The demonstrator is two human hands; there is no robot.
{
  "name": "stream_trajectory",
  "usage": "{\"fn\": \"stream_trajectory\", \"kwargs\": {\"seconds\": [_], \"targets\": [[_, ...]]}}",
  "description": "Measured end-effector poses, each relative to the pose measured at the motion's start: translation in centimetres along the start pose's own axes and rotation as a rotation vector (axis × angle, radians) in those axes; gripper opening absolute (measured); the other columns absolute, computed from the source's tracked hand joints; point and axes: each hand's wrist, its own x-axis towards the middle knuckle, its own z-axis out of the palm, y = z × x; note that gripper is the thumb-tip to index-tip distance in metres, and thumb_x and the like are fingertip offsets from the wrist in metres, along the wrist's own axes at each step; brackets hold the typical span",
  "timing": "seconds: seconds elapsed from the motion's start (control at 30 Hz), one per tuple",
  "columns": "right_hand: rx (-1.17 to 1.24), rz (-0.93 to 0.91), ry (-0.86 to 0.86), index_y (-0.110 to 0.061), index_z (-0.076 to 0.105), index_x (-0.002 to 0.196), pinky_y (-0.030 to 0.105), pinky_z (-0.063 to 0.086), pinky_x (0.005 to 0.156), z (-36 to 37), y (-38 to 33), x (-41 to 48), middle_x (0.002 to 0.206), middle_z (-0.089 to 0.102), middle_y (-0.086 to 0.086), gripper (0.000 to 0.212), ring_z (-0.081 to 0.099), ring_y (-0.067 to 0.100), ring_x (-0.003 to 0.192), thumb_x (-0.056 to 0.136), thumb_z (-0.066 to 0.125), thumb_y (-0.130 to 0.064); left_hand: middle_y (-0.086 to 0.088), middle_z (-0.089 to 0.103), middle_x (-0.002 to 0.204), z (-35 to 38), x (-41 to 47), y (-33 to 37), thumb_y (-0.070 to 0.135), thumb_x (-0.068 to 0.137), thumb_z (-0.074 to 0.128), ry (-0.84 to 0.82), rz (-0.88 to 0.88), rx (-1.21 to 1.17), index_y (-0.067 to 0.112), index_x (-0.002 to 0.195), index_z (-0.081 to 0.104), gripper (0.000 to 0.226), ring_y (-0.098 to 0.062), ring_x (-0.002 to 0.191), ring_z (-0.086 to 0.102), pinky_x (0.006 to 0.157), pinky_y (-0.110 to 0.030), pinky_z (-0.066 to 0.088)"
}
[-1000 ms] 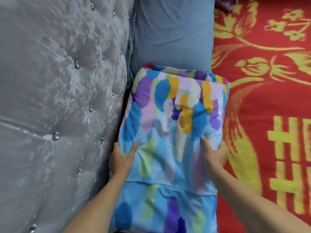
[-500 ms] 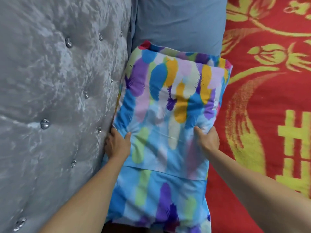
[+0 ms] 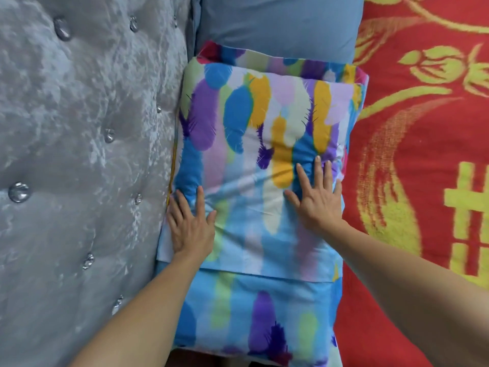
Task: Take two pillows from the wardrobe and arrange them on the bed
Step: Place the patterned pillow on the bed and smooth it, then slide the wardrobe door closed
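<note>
A pillow in a colourful feather-print case (image 3: 254, 144) lies on top of a second pillow with the same print (image 3: 259, 316), beside the headboard. My left hand (image 3: 189, 223) rests flat on the top pillow's left side, fingers spread. Flat on its right side lies my right hand (image 3: 317, 197), fingers apart too. Neither hand grips the fabric. A plain blue-grey pillow (image 3: 277, 25) sits farther along the bed, touching the colourful pillows' far edge.
A grey tufted velvet headboard (image 3: 79, 154) with shiny buttons fills the left. A red bedspread with yellow patterns (image 3: 423, 154) covers the bed on the right.
Both hands let go of the top pillow's sides and now lie flat and spread on it. The pillow has settled down onto the lower one.
</note>
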Motion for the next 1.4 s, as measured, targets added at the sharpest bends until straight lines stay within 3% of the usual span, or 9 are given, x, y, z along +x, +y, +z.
{"fn": "stream_trajectory", "kwargs": {"seconds": [0.2,0.33,0.4,0.5,0.63,0.8,1.07,1.23,1.4], "targets": [[-0.051,-0.009,-0.065,-0.036,0.002,0.15,0.058,0.009,0.114,2.3,1.4,0.8,0.161,-0.012,0.004,0.075,-0.012,0.027,0.147,0.087,0.02,-0.072,-0.029,0.002,0.155,2.1,1.3,-1.1,0.053,0.095,0.024,-0.046,0.068,0.084,0.023,0.148,-0.011,0.071,-0.042,0.143,0.008,0.116,-0.052,0.013],[-0.142,-0.01,-0.251,-0.036,-0.003,0.151,0.052,0.028,0.11,0.8,2.3,-1.2,0.16,-0.015,0.004,0.074,-0.009,0.029,0.147,0.091,0.027,-0.067,-0.025,-0.007,0.156,0.0,0.0,-1.3,0.051,0.096,0.031,-0.263,0.063,0.151,0.024,0.147,-0.017,0.075,-0.04,0.144,0.001,0.115,-0.051,0.016],[-0.138,0.006,-0.342,-0.033,0.005,0.151,0.05,0.037,0.102,-0.8,2.6,-3.1,0.161,-0.006,0.004,0.072,0.006,0.031,0.147,0.093,0.038,-0.06,-0.02,-0.005,0.157,-1.6,-1.9,-1.5,0.046,0.095,0.038,-0.379,0.067,0.189,0.025,0.149,-0.006,0.072,-0.039,0.144,0.004,0.113,-0.05,0.021],[-0.098,-0.011,-0.408,-0.025,0.043,0.132,0.043,0.047,0.091,-3.7,2.6,-7.0,0.145,0.038,0.01,0.046,0.048,0.033,0.123,0.09,0.048,-0.046,-0.016,0.02,0.152,-3.7,-6.5,-1.6,0.038,0.094,0.041,-0.49,0.126,0.157,0.02,0.141,0.032,0.051,-0.035,0.136,0.027,0.106,-0.047,0.032],[-0.175,-0.065,-0.463,-0.021,0.055,0.121,0.037,0.048,0.088,-6.8,2.7,-12.7,0.126,0.06,0.01,0.038,0.057,0.029,0.114,0.089,0.048,-0.041,-0.012,0.055,0.132,-5.5,-14.1,-1.4,0.037,0.092,0.042,-0.607,0.088,-0.013,0.019,0.125,0.05,0.039,-0.031,0.118,0.053,0.094,-0.039,0.043],[-0.246,-0.202,-0.46,-0.022,0.055,0.123,0.034,0.047,0.09,-10.0,1.8,-17.0,0.128,0.06,0.007,0.039,0.056,0.027,0.116,0.091,0.047,-0.043,-0.013,0.06,0.125,-7.9,-21.7,-0.5,0.036,0.091,0.044,-0.529,0.009,-0.135,0.019,0.122,0.053,0.037,-0.031,0.112,0.057,0.088,-0.036,0.046],[-0.327,-0.604,-0.37,-0.019,0.057,0.118,0.035,0.048,0.087,-13.9,0.7,-24.5,0.12,0.062,0.01,0.034,0.058,0.03,0.111,0.092,0.049,-0.04,-0.011,0.065,0.112,-9.2,-36.8,1.8,0.039,0.089,0.046,-0.217,-0.208,-0.281,0.02,0.103,0.059,0.027,-0.031,0.101,0.06,0.077,-0.034,0.046],[-0.458,-0.826,-0.39,-0.021,0.057,0.119,0.034,0.047,0.083,-14.3,2.1,-33.2,0.119,0.061,0.008,0.035,0.058,0.03,0.108,0.091,0.047,-0.039,-0.009,0.064,0.118,-6.5,-51.3,5.1,0.041,0.087,0.049,-0.261,-0.354,-0.432,0.022,0.108,0.06,0.03,-0.031,0.106,0.06,0.088,-0.037,0.049],[-0.54,-1.096,-0.373,-0.016,0.06,0.108,0.033,0.046,0.078,-14.9,-0.4,-43.8,0.114,0.065,0.01,0.027,0.061,0.032,0.104,0.088,0.047,-0.031,-0.01,0.066,0.11,-5.4,-65.3,5.3,0.038,0.087,0.05,-0.17,-0.561,-0.55,0.016,0.099,0.06,0.027,-0.03,0.1,0.06,0.078,-0.033,0.046]]}}
